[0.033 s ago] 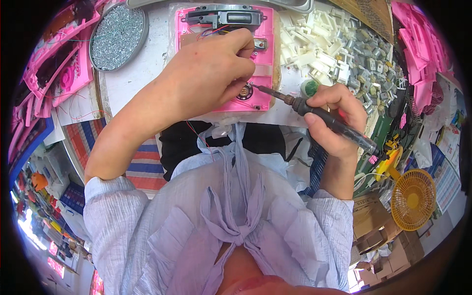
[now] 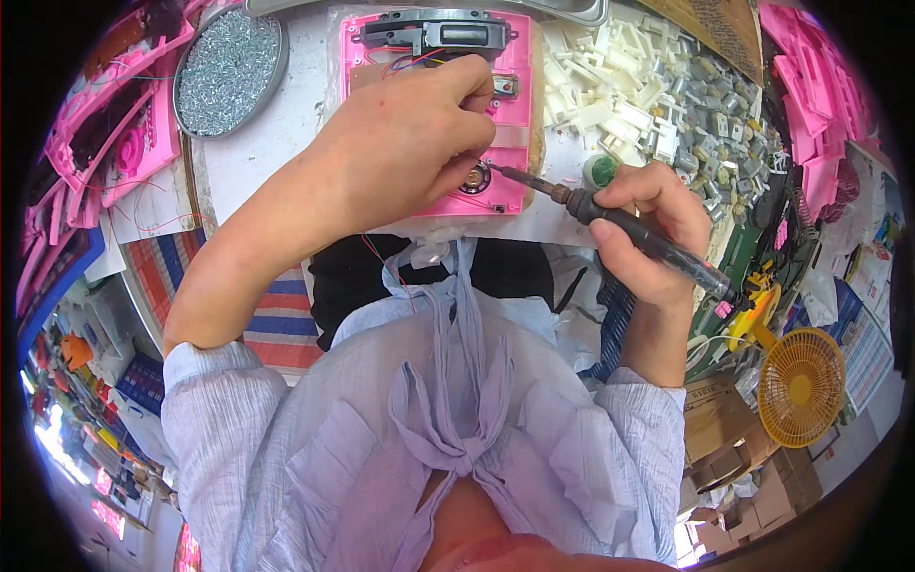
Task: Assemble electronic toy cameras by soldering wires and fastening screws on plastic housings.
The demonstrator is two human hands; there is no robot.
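A pink plastic casing (image 2: pixel 510 133) lies on the work surface in front of me, with a black part (image 2: pixel 467 36) along its far end and thin coloured wires (image 2: pixel 405 65) inside. My left hand (image 2: pixel 410 133) reaches over the casing, its fingers curled together low beside a small round speaker (image 2: pixel 474 178). Whatever those fingers pinch is hidden. In my right hand (image 2: pixel 658 224) is a black soldering iron (image 2: pixel 648 238), held like a pen. Its tip points left and ends at the speaker's edge, close to my left fingertips; whether it touches cannot be told.
White plastic parts (image 2: pixel 610 86) and small metal motors (image 2: pixel 724 133) are heaped to the right, near a green round spool (image 2: pixel 600 170). A round tray of screws (image 2: pixel 231 71) stands at the left. More pink shells (image 2: pixel 815 105) pile at both sides. A yellow fan (image 2: pixel 801 386) stands lower right.
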